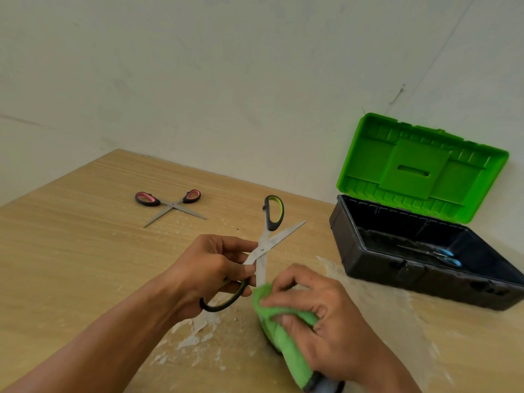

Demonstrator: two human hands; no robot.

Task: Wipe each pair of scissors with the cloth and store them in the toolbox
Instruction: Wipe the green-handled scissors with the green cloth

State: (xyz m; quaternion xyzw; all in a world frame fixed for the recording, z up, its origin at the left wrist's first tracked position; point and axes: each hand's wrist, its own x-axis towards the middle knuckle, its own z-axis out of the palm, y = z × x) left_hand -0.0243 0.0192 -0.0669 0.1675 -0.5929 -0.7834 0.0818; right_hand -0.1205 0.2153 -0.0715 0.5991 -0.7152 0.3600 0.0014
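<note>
Far left on the wooden counter (71, 236) lie steel scissors with pink-and-black handles (170, 205), splayed open and untouched, seemingly waiting their turn. Nearer, the left hand (207, 265) grips the lower loop of steel scissors with green-and-black handles (263, 246), holding them open above the counter so a blade is exposed. The right hand (331, 313) pinches a green microfibre cloth (286, 344) around that blade's tip to wipe it. At the right, the black plastic toolbox (377, 265) stands with its green lid up, blue-handled scissors (445, 256) already inside and room for the next pair.
</note>
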